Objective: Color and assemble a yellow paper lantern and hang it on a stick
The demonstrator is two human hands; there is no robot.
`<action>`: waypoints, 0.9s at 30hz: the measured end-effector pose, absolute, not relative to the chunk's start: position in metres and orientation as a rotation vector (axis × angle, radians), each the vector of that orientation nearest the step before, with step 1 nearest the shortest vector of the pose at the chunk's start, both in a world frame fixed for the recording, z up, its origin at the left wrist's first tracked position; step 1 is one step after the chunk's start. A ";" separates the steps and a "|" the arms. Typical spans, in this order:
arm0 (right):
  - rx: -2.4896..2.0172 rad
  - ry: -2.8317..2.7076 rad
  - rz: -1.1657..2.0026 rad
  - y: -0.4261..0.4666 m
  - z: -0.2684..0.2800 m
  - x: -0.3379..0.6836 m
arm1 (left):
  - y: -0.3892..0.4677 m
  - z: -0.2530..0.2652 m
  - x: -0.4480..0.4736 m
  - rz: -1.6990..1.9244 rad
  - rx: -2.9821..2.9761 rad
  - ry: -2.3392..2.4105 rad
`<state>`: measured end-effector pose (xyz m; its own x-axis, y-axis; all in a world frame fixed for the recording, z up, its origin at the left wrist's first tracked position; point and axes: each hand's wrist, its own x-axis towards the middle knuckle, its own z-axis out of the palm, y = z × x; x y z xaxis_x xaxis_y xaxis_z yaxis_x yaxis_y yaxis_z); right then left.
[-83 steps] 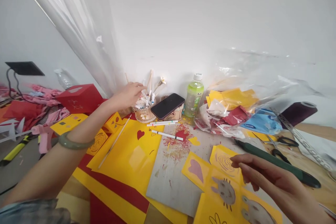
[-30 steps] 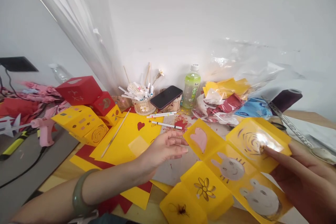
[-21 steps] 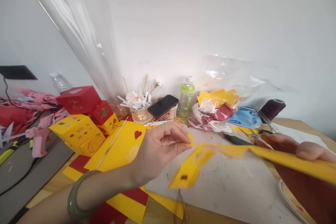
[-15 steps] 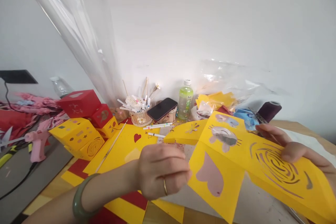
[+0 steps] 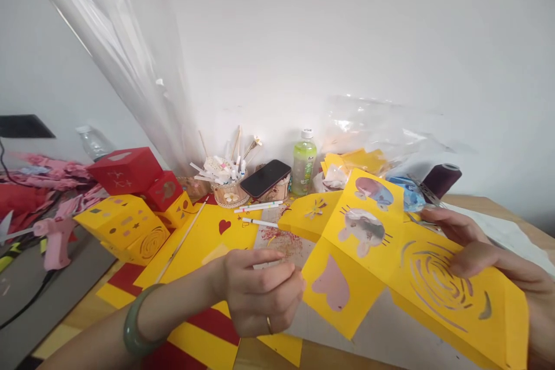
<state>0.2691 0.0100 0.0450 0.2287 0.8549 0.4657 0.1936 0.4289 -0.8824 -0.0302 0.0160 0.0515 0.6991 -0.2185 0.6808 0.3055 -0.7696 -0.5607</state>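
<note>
At left, red and yellow boxes (image 5: 125, 172) sat clustered, probably to leave working room. The left hand (image 5: 264, 295), loosely curled, stood beside the folded yellow paper (image 5: 390, 260); any grip was unclear. The right hand (image 5: 511, 269), partly closed, pinched the paper's right end, apparently to hold it off the desk (image 5: 481, 203).

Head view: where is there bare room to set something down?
Bare grey board shows below the yellow card in the right hand, though the card hides part of it. Some grey mat shows between the pink glue gun and the yellow box. Crowded: along the wall, with pen cup, phone and bottle.
</note>
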 end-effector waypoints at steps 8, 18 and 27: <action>-1.009 -1.285 0.828 0.017 0.029 0.270 | 0.019 0.054 -0.031 -0.955 -2.334 0.012; -1.297 -0.996 1.284 0.026 0.005 0.282 | 0.014 -0.005 -0.009 -0.912 -2.493 0.271; -1.414 -0.907 1.343 0.030 -0.007 0.287 | 0.011 -0.032 0.007 -0.802 -2.581 0.178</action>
<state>0.2873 0.0302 -0.0068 0.1211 0.9515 -0.2829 -0.0927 -0.2729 -0.9576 0.0070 0.0106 -0.0322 0.8245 -0.2439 0.5105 0.0044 -0.8995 -0.4368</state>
